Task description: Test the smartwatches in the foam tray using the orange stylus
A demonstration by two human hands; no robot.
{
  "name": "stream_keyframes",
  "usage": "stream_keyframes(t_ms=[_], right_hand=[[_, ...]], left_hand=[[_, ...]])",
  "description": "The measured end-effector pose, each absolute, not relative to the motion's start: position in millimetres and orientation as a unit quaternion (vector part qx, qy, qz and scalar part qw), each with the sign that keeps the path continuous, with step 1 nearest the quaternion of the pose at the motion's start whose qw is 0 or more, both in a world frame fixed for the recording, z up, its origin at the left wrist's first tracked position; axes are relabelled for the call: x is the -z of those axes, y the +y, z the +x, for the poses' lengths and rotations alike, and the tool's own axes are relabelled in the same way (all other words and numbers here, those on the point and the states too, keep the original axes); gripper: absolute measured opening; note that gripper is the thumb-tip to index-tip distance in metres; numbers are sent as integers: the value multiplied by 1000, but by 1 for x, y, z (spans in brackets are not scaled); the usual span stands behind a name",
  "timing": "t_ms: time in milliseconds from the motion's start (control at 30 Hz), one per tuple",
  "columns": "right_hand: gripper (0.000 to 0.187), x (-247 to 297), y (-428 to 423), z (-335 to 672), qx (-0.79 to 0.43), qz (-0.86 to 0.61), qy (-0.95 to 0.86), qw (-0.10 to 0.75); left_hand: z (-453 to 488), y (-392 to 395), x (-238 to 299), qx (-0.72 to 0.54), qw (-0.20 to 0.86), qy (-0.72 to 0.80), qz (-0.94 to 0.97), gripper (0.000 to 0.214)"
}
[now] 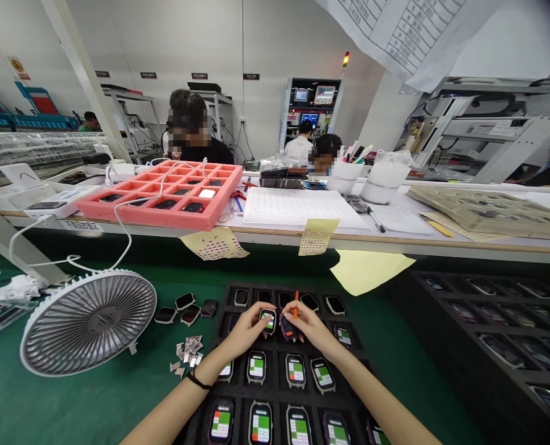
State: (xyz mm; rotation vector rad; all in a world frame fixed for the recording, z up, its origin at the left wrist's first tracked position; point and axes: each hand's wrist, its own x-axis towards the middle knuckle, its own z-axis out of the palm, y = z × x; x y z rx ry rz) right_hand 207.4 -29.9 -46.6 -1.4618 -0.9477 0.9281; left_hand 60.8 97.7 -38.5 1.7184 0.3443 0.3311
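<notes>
- Left hand (251, 320) grips a lit watch (269, 320);
- right hand (307, 320) grips a dark watch (287, 327) and orange stick (296, 296);
- fan (101, 318) at their nine o'clock.

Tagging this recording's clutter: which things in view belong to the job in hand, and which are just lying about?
In use, it seems:
lit smartwatch, in the left hand
orange stick, in the right hand
dark smartwatch, same hand
black compartment tray, beneath

Probably just lying about:
white fan
pink foam tray
gridded paper form
hanging yellow sheet
</notes>
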Motion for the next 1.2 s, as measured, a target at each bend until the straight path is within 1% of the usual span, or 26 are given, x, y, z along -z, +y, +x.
stream_keyframes(t_ms=[300,433,567,700,833,1000,1200], right_hand=[[30,46,-29,207,-393,-613,-393,561],[35,49,-28,207,-404,-591,-395,576],[42,48,-29,204,-408,-583,-402,577],[40,44,-30,203,-402,-585,-404,577],[36,45,-29,204,-389,-590,-392,588],[39,47,-28,207,-396,-581,-379,602],[43,47,-29,207,-398,-584,-391,590]], left_hand=[[61,98,37,-149,624,155,751,35],[60,97,35,-157,642,159,733,35],[61,97,37,-172,670,144,708,40],[62,97,41,-186,675,136,701,42],[62,99,41,-183,660,148,714,37],[60,100,38,-182,650,164,719,36],[61,97,35,-195,663,161,705,42]])
